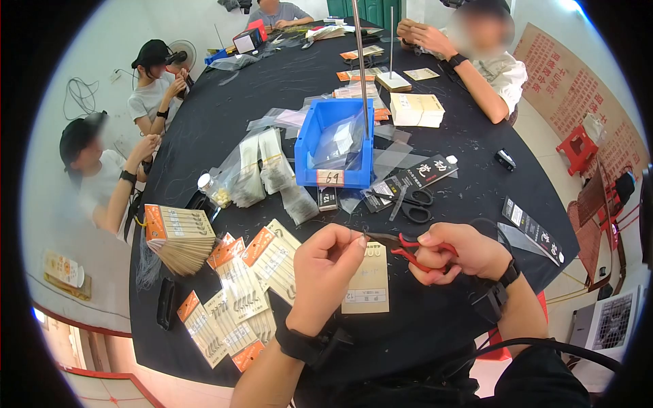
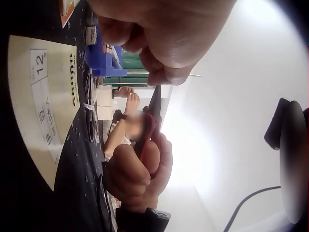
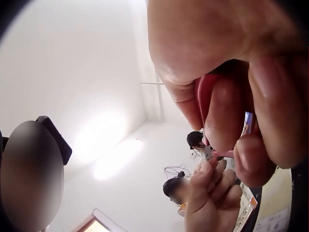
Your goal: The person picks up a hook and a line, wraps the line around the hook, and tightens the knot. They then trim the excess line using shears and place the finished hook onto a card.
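My right hand (image 1: 445, 255) grips a pair of red-handled scissors (image 1: 407, 249), with fingers through and around the handles. Their dark blades (image 2: 155, 100) point toward my left hand (image 1: 328, 262) and reach right to its fingertips. Thumb and forefinger of the left hand pinch a tiny thin dark thing, mostly hidden; I cannot tell its kind. Below both hands a cream card (image 1: 367, 289) marked 12, with a row of hook shapes along its top, lies on the black table. To the left are spread several orange-topped cards (image 1: 248, 292) carrying hooks.
A blue bin (image 1: 335, 178) labelled 69 holds clear bags. Black scissors (image 1: 416, 204) and black packets (image 1: 428, 171) lie right of it. A fanned card stack (image 1: 180, 238), a small jar (image 1: 216, 190) and bundled sleeves (image 1: 275, 166) are on the left. Other people sit around the table.
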A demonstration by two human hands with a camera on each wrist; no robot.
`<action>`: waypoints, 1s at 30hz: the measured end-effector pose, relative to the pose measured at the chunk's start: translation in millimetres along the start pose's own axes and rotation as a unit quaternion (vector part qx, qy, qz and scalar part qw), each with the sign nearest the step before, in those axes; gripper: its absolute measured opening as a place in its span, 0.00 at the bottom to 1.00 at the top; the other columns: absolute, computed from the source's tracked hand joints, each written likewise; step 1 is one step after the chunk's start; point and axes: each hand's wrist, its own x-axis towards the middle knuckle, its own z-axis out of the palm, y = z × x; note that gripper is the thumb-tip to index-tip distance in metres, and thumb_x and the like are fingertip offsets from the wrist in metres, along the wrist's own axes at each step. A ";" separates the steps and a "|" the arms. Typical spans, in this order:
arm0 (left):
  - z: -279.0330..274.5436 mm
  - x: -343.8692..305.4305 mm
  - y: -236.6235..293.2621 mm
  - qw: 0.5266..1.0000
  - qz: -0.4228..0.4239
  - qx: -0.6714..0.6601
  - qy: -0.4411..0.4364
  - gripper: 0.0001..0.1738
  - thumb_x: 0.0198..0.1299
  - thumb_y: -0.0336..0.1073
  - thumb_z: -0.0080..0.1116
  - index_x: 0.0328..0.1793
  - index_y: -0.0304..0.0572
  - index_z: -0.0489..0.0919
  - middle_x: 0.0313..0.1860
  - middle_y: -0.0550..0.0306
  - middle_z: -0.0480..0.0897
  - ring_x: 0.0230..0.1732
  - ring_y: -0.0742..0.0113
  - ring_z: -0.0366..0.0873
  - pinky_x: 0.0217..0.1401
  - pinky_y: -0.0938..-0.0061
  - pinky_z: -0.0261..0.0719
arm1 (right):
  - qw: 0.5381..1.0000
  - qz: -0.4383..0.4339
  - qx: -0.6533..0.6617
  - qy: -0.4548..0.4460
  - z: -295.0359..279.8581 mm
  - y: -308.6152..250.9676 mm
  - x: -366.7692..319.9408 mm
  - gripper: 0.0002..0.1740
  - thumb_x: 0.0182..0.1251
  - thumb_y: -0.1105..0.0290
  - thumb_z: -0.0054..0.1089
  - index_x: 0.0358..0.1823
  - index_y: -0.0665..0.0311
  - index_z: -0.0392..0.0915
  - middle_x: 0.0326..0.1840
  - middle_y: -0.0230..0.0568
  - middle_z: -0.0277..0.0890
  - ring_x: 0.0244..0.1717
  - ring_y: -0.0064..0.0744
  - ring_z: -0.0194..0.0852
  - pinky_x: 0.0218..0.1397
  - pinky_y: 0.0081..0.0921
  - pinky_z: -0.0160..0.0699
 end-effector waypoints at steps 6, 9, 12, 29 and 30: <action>-0.5 0.4 0.2 1.000 -0.002 0.004 -0.004 0.04 0.64 0.29 0.59 0.36 0.36 0.78 0.27 0.71 0.75 0.27 0.88 0.65 0.29 0.88 0.61 | 0.999 0.006 0.032 -0.023 -1.4 1.3 1.6 0.27 0.70 0.55 0.36 0.11 0.56 0.53 0.18 0.46 0.62 0.17 0.20 0.43 0.14 0.14 0.40; -1.3 0.6 -1.0 1.000 -0.006 0.005 -0.006 0.04 0.64 0.29 0.59 0.36 0.36 0.78 0.27 0.71 0.75 0.27 0.88 0.65 0.29 0.88 0.61 | 0.999 0.014 0.039 -0.029 -2.6 2.4 2.2 0.28 0.70 0.54 0.35 0.10 0.56 0.53 0.19 0.46 0.62 0.15 0.19 0.40 0.13 0.14 0.40; -0.5 0.9 -1.3 1.000 -0.009 -0.001 -0.005 0.04 0.64 0.29 0.59 0.36 0.36 0.78 0.27 0.71 0.75 0.27 0.88 0.66 0.29 0.88 0.61 | 0.998 0.021 0.044 -0.030 -1.6 1.8 1.8 0.28 0.70 0.54 0.34 0.10 0.56 0.52 0.18 0.45 0.62 0.14 0.18 0.39 0.13 0.14 0.40; -0.7 1.0 0.4 1.000 -0.011 -0.018 -0.012 0.04 0.64 0.29 0.59 0.36 0.37 0.78 0.28 0.70 0.76 0.28 0.87 0.67 0.31 0.88 0.63 | 0.984 0.063 0.138 -0.090 -5.0 2.0 3.4 0.28 0.69 0.52 0.30 0.10 0.54 0.49 0.17 0.40 0.58 0.12 0.16 0.39 0.10 0.13 0.39; -0.8 1.0 0.1 1.000 -0.012 -0.021 -0.013 0.04 0.64 0.28 0.59 0.36 0.37 0.78 0.28 0.70 0.76 0.28 0.87 0.67 0.31 0.88 0.64 | 0.984 0.064 0.140 -0.093 -5.7 2.0 3.3 0.28 0.69 0.52 0.30 0.10 0.54 0.49 0.17 0.40 0.58 0.12 0.16 0.39 0.10 0.13 0.39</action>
